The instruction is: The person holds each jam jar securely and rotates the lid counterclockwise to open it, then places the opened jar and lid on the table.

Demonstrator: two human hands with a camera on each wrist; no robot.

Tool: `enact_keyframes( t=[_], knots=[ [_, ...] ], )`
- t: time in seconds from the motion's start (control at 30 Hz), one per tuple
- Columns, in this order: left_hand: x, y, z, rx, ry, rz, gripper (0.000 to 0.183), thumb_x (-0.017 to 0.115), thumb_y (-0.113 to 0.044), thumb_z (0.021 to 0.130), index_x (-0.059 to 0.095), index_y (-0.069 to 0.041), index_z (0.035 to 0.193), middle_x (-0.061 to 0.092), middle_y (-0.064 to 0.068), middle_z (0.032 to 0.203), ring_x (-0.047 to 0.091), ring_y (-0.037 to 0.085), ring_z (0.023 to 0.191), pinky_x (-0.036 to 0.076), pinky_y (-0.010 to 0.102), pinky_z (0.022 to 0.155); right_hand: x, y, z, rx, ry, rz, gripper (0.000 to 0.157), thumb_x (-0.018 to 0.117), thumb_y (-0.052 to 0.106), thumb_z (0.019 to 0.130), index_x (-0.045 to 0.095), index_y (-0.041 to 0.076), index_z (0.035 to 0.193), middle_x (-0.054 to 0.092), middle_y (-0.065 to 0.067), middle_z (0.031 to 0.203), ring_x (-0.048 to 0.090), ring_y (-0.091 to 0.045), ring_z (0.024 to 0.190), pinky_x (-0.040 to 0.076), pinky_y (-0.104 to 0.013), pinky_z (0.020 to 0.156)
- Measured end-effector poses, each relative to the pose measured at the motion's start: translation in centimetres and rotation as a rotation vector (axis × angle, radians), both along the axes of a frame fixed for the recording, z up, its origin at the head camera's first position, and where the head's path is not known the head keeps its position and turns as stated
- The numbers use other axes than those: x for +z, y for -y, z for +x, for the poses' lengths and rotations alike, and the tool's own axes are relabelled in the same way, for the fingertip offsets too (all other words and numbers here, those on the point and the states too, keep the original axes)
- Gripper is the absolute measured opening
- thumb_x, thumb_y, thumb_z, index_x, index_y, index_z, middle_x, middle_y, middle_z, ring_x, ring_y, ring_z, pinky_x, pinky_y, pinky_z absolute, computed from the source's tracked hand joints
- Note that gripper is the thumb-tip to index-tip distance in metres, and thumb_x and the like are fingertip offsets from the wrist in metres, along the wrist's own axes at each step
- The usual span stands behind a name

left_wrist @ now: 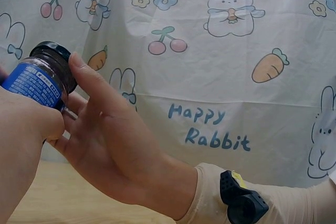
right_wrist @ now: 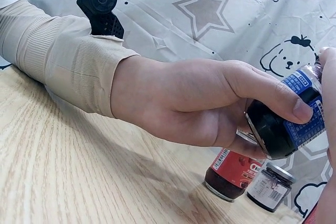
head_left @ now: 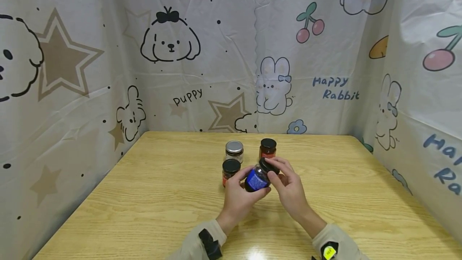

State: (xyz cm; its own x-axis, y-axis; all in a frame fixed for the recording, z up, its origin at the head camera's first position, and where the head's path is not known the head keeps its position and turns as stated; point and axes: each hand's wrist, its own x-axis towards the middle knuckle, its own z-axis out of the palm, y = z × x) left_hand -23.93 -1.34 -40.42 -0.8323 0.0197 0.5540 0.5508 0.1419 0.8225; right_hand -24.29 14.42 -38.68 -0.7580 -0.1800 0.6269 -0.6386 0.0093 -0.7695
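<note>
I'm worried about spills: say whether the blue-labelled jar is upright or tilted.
Tilted: the blue-labelled jar leans in the left hand; in the head view, its black lid sits above and right of its base.

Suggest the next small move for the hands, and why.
Probably a small twist of the black lid with the right hand: that hand is already at the lid, which sits on the tilted, blue-labelled jar that the left hand grips.
</note>
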Motion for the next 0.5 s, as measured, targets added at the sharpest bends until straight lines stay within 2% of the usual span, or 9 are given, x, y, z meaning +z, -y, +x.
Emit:
enact_keyframes(
  t=[0.33, 0.5],
  knots=[
    [-0.25, 0.0, -0.14, -0.005, -0.016, 0.008, 0.057, 0.085, -0.027, 0.067, 0.062, -0.019, 0.118, 0.062, -0.007, 0.109, 0.058, 0.013, 0.096, 0.052, 0.03, 0.073, 0.29, -0.2, 0.22, 0.01, -0.027, 0.024, 0.032, 0.043, 0.009, 0.099, 0.054, 0.01, 0.129, 0.045, -0.005, 0.133, 0.04, -0.026, 0.123, 0.043, -0.032, 0.091],
    [-0.24, -0.07, -0.08, -0.002, -0.017, 0.007, 0.057, 0.085, -0.026, 0.067, 0.062, -0.018, 0.118, 0.062, -0.006, 0.109, 0.058, 0.013, 0.097, 0.051, 0.03, 0.073, 0.19, -0.31, 0.33, 0.027, -0.044, 0.021, 0.033, 0.039, 0.009, 0.099, 0.054, 0.007, 0.129, 0.044, -0.006, 0.136, 0.035, -0.026, 0.128, 0.035, -0.032, 0.099]
  ],
)
